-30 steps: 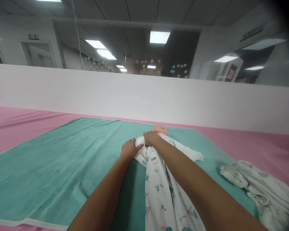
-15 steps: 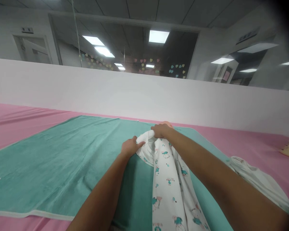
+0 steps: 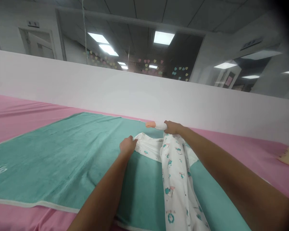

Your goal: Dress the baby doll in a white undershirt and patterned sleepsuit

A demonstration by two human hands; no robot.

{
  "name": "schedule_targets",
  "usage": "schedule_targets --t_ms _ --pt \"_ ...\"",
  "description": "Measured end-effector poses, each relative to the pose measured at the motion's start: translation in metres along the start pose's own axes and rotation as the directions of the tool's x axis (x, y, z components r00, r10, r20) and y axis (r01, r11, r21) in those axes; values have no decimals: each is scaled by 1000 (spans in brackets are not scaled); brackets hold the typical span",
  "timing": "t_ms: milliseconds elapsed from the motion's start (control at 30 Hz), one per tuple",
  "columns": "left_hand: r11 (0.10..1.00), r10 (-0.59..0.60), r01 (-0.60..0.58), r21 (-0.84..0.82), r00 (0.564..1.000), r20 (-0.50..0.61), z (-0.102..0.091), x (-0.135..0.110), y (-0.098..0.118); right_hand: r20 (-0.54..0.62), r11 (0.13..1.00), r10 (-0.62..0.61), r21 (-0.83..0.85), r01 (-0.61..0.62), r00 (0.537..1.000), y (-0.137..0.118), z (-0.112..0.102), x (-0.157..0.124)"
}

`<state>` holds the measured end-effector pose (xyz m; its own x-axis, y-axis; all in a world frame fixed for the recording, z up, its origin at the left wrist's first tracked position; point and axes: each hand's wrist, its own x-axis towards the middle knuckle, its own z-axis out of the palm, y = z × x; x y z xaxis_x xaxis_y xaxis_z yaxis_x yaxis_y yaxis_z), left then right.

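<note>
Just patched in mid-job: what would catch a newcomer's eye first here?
The white baby garment with teal cartoon print lies along the right part of the wide teal terry towel. The left hand pinches its left edge while the right hand clutches its far end, beside a small peach-coloured piece. Pink sheet surrounds the towel.

place: institutional office-like room | signs: ceiling light panels [image 3: 164, 37]; glass partition [image 3: 134, 45]; paper hearts [image 3: 180, 69]

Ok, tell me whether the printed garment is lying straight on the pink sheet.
No, the printed garment lies on the teal towel spread over the pink sheet, left hand and right hand gripping it.
</note>
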<state>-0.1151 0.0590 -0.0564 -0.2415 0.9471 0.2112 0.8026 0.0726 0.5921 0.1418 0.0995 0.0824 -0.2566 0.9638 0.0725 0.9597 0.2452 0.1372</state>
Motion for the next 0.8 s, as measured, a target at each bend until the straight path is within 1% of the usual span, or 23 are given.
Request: schedule_targets --t_ms 100,233,300,433,533,600,667,733,800 --pt "996 -27 26 -85 1000 -16 0 3 -3 3 1000 -13 5 13 1000 -17 10 -3" --pt "968 -103 78 -238 990 -95 -1 12 -12 65 998 -58 -6 58 996 -53 32 3" --pt "951 -123 82 -298 985 -121 1 15 -15 76 996 -83 -29 85 994 -72 43 8" --pt "944 -114 67 -324 985 -128 6 15 -13 65 987 -150 -50 154 986 -108 64 11" --pt "953 -84 43 -299 988 -126 8 13 -8 32 971 -237 -10 237 971 -136 76 0" --pt "959 -67 28 -281 989 -130 8 12 -7 -4 956 -291 23 291 957 -152 78 -13" --pt "966 -50 15 -257 990 -131 7 11 -6 -45 937 -340 70 343 939 -163 75 -28" --pt "974 -30 1 -227 992 -124 5 9 -6 -76 888 -406 204 413 911 -163 66 -43" --pt "982 -9 -15 -190 993 -122 4 6 -4 -141 782 -480 378 496 866 -150 55 -58"
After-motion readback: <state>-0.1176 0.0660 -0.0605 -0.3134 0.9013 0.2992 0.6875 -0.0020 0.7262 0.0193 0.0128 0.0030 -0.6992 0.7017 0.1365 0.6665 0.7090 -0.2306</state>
